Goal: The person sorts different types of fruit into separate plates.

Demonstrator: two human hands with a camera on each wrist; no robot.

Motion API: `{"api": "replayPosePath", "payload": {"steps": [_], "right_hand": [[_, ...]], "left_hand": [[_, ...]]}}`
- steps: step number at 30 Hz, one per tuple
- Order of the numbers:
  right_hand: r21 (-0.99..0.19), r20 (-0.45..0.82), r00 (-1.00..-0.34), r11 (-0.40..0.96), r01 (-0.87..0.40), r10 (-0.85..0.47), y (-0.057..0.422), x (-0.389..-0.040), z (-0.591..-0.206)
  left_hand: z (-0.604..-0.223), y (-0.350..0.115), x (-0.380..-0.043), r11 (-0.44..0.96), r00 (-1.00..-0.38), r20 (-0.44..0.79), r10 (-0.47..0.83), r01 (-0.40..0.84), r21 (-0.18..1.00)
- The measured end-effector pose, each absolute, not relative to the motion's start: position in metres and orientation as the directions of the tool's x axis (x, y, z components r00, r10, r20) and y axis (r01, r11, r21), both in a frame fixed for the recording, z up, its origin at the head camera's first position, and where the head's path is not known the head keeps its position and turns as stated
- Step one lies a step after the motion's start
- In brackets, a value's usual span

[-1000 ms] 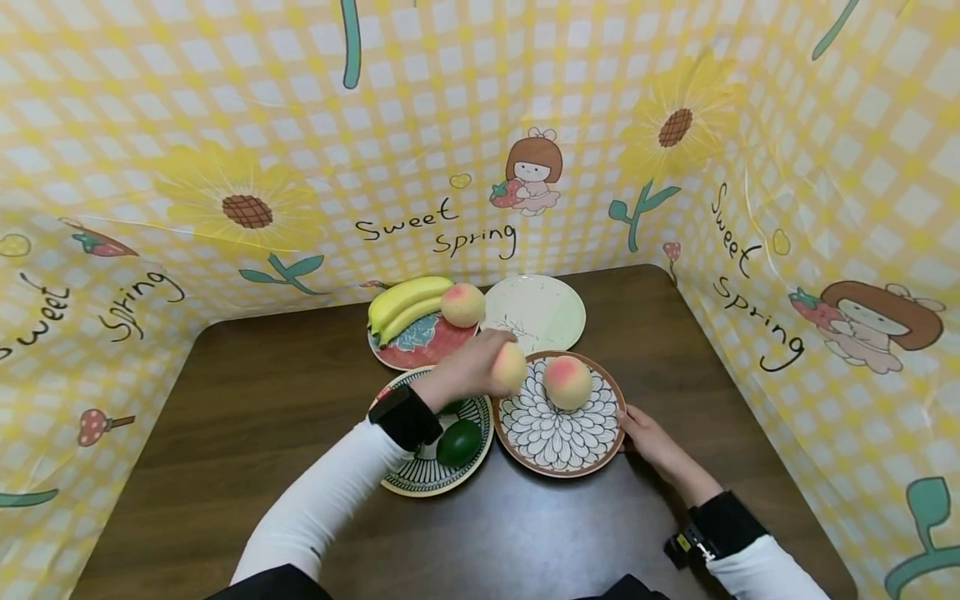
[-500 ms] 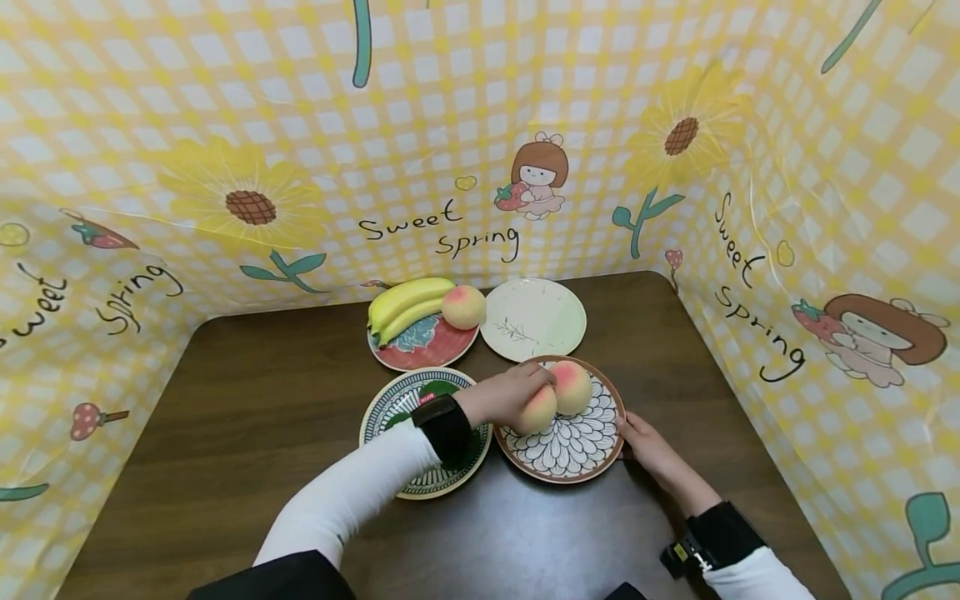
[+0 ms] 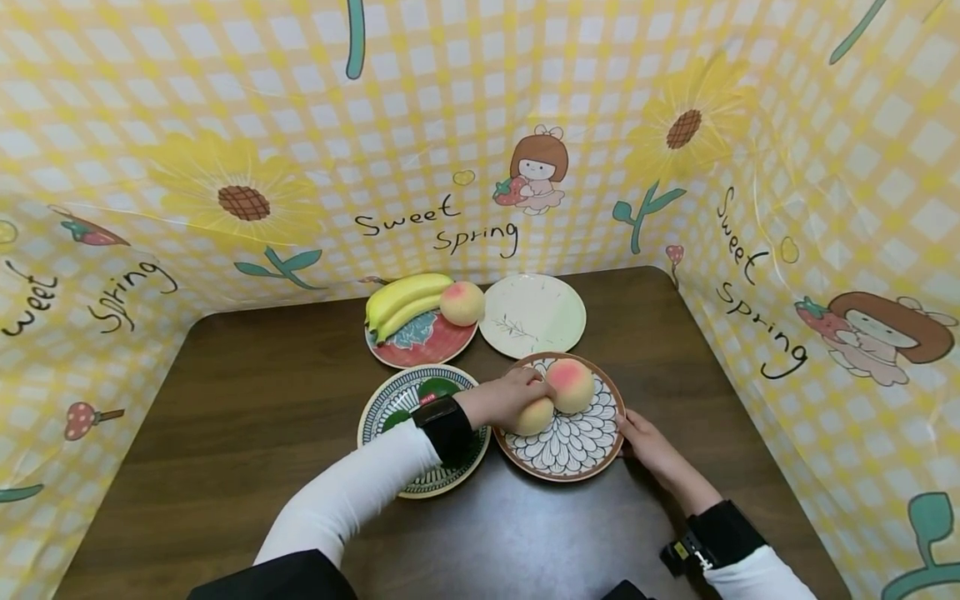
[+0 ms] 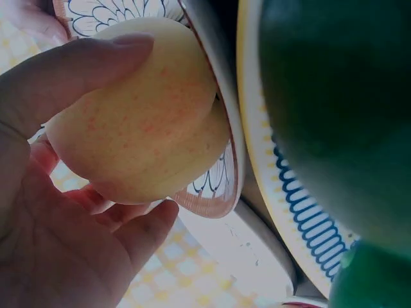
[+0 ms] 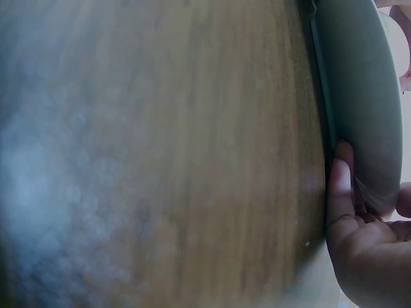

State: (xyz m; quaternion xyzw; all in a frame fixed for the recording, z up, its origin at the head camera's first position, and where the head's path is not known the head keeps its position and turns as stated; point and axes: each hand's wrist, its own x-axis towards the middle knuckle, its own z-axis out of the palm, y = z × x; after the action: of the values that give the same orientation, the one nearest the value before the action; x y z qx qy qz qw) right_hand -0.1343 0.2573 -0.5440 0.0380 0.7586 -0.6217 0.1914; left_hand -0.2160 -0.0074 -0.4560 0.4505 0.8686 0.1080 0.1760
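My left hand (image 3: 512, 395) holds a peach (image 3: 534, 417) low over the left part of a brown-rimmed plate (image 3: 564, 462) with a petal pattern. In the left wrist view the thumb lies along one side of that peach (image 4: 138, 122) and the fingers curl round the other. Close beside it on the plate is a second peach (image 3: 570, 386) with a pink top. At the plate's right edge my right hand (image 3: 651, 443) pinches the rim. The right wrist view shows fingers under the plate (image 5: 359, 96) and the thumb partly cut off at the frame edge.
Left of that plate stands a blue-patterned plate (image 3: 369, 417) with dark green fruit (image 3: 437, 387), partly under my left arm. Behind are a red plate (image 3: 442, 346) bearing bananas (image 3: 408, 300) and a peach (image 3: 462, 303), and a pale green plate (image 3: 547, 317). Checked cloth walls (image 3: 420, 125) surround the table.
My left hand has carried the peach right and towards me, from the plate's upper left edge to a spot beside the other peach. The right hand stays at the rim.
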Motion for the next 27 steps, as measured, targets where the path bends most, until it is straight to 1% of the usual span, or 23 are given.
{"api": "replayPosePath", "payload": {"steps": [5,11,13,16,18,21,23,25,27], "right_hand": [[-0.935,-0.323,-0.928,0.212,0.283,-0.187,0.258,-0.134,-0.543],[-0.933,-0.333,-0.925,0.203,0.296,-0.182,0.257,-0.134,-0.544],[-0.929,-0.342,-0.923,0.208,0.305,-0.175,0.256,-0.134,-0.544],[-0.928,-0.346,-0.921,0.206,0.309,-0.179,0.256,-0.133,-0.544],[-0.929,-0.347,-0.920,0.204,0.310,-0.181,0.256,-0.132,-0.544],[-0.930,-0.346,-0.920,0.194,0.312,-0.182,0.256,-0.131,-0.545],[-0.929,-0.348,-0.921,0.194,0.314,-0.176,0.255,-0.130,-0.544],[-0.929,-0.348,-0.920,0.195,0.314,-0.178,0.255,-0.131,-0.544],[-0.930,-0.345,-0.920,0.201,0.308,-0.188,0.256,-0.132,-0.543]], "left_hand": [[-0.455,-0.011,-0.216,0.534,-0.509,-0.165,0.845,0.779,0.329],[-0.455,-0.011,-0.215,0.558,-0.544,-0.142,0.827,0.768,0.315],[-0.458,-0.011,-0.215,0.552,-0.540,-0.128,0.832,0.781,0.293],[-0.460,-0.010,-0.215,0.576,-0.555,-0.158,0.817,0.769,0.279],[-0.457,-0.011,-0.215,0.600,-0.568,-0.195,0.800,0.739,0.307],[-0.442,-0.015,-0.223,0.648,-0.606,-0.243,0.758,0.656,0.387],[-0.430,-0.022,-0.236,0.659,-0.640,-0.220,0.736,0.604,0.449],[-0.418,-0.032,-0.254,0.680,-0.701,-0.181,0.689,0.541,0.495],[-0.408,-0.045,-0.275,0.710,-0.778,-0.137,0.613,0.467,0.526]]}}
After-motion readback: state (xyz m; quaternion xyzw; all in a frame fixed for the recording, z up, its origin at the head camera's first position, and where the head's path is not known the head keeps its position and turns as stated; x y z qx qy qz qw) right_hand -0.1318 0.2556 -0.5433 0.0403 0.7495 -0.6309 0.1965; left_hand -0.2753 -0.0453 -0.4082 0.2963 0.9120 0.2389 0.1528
